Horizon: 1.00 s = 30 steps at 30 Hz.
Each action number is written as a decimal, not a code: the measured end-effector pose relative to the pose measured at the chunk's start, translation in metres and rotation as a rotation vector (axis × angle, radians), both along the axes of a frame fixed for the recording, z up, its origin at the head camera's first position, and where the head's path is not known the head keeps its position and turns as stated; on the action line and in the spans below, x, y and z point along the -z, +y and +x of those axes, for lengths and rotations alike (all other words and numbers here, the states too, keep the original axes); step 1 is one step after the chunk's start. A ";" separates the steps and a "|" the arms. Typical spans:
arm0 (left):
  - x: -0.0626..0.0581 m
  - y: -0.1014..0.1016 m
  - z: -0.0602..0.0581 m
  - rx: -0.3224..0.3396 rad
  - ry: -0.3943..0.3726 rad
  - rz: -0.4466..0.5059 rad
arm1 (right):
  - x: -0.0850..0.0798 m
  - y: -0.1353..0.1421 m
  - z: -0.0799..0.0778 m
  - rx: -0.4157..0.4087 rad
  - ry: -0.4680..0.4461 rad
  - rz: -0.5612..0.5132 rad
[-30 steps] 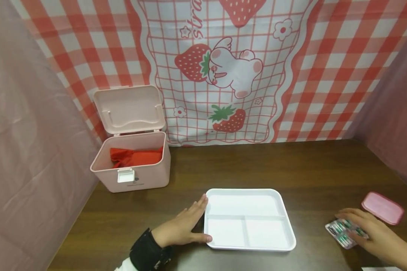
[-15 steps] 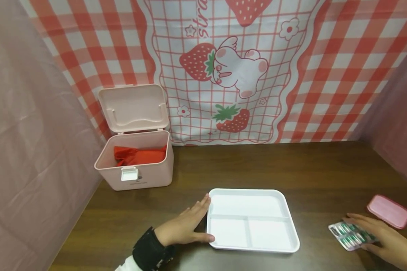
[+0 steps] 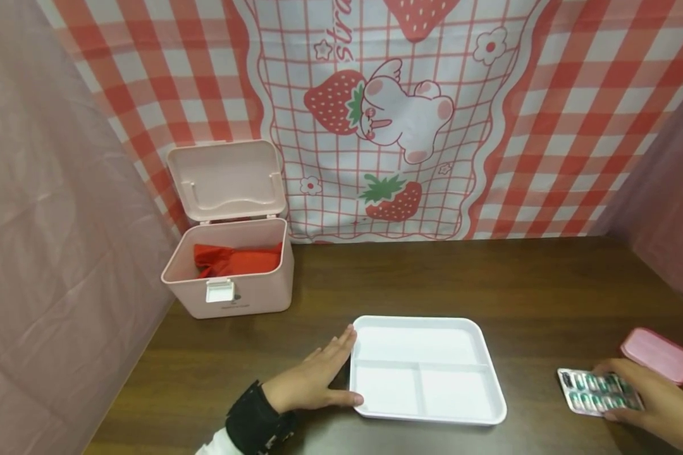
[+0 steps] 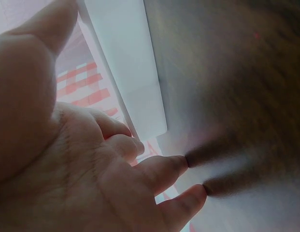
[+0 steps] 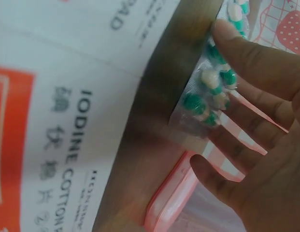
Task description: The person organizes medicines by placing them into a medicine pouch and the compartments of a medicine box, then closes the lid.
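In the head view a white tray (image 3: 418, 363) with three compartments lies on the table. My left hand (image 3: 313, 379) rests at its left edge, fingers straight, thumb and fingertips touching the rim. The left wrist view shows the tray's side wall (image 4: 125, 63) beside the palm, with some fingertips down on the tabletop. At the right, my right hand (image 3: 651, 395) pinches a blister pack (image 3: 589, 392) of green-and-white capsules by its right end. In the right wrist view the thumb lies over the capsules (image 5: 207, 87) and the fingers sit behind the pack.
A pink box (image 3: 245, 297) stands open at the back left with a red cloth-like bundle (image 3: 245, 260) inside. Just behind the right hand lies a small pink case (image 3: 657, 355). A white and orange carton (image 5: 63, 121) marked iodine cotton is close in the right wrist view.
The right hand has turned the blister pack so that more of its capsules show, and has drawn slightly right. The left hand stays at the tray; the head view has shifted a little.
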<state>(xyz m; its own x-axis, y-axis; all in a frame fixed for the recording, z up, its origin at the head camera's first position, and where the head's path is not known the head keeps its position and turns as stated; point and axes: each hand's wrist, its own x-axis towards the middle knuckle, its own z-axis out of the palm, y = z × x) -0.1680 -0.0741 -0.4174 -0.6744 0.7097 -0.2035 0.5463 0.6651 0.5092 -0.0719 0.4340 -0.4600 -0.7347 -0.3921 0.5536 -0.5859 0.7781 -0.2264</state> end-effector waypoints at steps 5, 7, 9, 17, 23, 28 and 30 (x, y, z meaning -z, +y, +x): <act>-0.001 0.000 0.000 -0.003 -0.001 0.000 | -0.003 -0.005 -0.001 0.063 0.026 0.047; -0.001 0.000 0.000 0.001 0.005 0.001 | -0.005 -0.008 -0.001 0.083 0.051 0.068; -0.001 0.000 0.000 0.004 0.010 -0.003 | -0.009 -0.013 -0.002 0.096 0.059 0.080; 0.000 0.001 -0.002 0.000 0.016 -0.020 | -0.033 -0.053 -0.006 0.133 -0.038 0.053; 0.000 0.000 -0.003 0.004 0.009 -0.021 | -0.049 -0.097 -0.014 0.092 -0.064 0.048; 0.001 0.000 -0.003 0.007 0.019 -0.022 | -0.053 -0.130 -0.022 -0.018 -0.026 0.018; 0.001 0.000 -0.002 0.006 0.021 -0.023 | -0.053 -0.143 -0.023 -0.027 -0.015 0.033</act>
